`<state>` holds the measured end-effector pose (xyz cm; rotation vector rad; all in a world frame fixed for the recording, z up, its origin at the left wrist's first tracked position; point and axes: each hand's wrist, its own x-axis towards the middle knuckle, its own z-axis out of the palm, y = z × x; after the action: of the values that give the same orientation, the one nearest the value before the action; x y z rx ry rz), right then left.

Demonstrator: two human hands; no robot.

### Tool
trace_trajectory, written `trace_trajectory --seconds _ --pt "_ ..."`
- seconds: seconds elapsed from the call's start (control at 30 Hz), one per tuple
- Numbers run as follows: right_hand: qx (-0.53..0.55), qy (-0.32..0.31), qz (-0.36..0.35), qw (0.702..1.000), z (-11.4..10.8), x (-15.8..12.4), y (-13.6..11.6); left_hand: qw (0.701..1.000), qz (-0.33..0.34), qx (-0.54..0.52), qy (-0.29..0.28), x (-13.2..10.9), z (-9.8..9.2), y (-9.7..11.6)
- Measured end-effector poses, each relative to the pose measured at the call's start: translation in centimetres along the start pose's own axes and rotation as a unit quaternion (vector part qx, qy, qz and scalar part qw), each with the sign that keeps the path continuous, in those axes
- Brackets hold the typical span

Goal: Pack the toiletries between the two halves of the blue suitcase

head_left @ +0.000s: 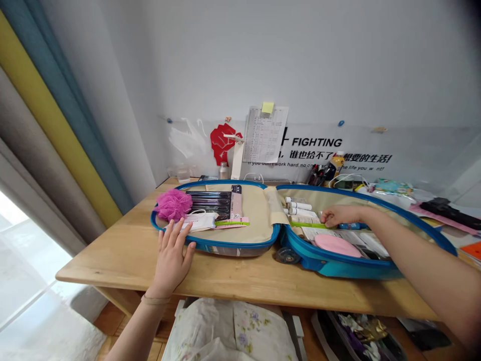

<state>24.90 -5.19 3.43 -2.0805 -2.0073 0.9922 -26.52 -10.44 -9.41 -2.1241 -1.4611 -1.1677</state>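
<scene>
An open blue suitcase (240, 245) lies on the wooden table with its two halves spread apart. My left hand (173, 258) is open, fingers stretched over the front rim of the left half beside a white packet (201, 221). A magenta bath puff (174, 204) and a pack of dark-handled toothbrushes (210, 202) lie in that half. In the right half, my right hand (340, 215) is closed, its fingertips by a green-edged package (308, 224); whatever it pinches is hidden. Small white bottles (299, 206), a pink oval case (337, 245) and a blue tube (351, 226) lie around it.
A white lamp (237, 158), a cup (183, 173) and an orange-capped bottle (337, 161) stand behind the suitcase along the wall. A black item (451, 213) lies at the right. Below the table are a floral cloth (240, 331) and a bin (361, 333). Curtains (56, 125) hang left.
</scene>
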Motion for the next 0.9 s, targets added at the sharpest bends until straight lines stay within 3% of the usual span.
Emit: trace_trajectory --seconds 0.23,0.4,0.47,0.63,0.77,0.9 --pt "0.048 -0.026 0.035 0.998 0.5 -1.5 -2.1 1.000 -0.012 -0.006 -0.006 0.0 0.0 0.0" --pt "0.063 -0.049 0.012 0.997 0.5 -1.9 -2.9 1.000 -0.020 -0.009 -0.003 0.0 0.1 0.1" --pt "0.077 -0.020 0.007 0.997 -0.5 -2.0 -3.0 1.000 -0.020 -0.008 -0.005 0.0 0.1 0.1" --pt "0.146 0.160 -0.014 0.976 -2.1 -2.3 -5.6 1.000 -0.016 -0.004 -0.007 0.0 0.0 0.1" --pt "0.018 0.170 -0.110 0.979 1.2 -1.6 -11.1 1.000 -0.013 -0.002 -0.005 0.1 -0.1 0.2" --pt "-0.161 0.115 -0.277 0.940 6.6 -0.3 -16.9 1.000 -0.013 0.000 -0.006 0.1 -0.1 0.1"
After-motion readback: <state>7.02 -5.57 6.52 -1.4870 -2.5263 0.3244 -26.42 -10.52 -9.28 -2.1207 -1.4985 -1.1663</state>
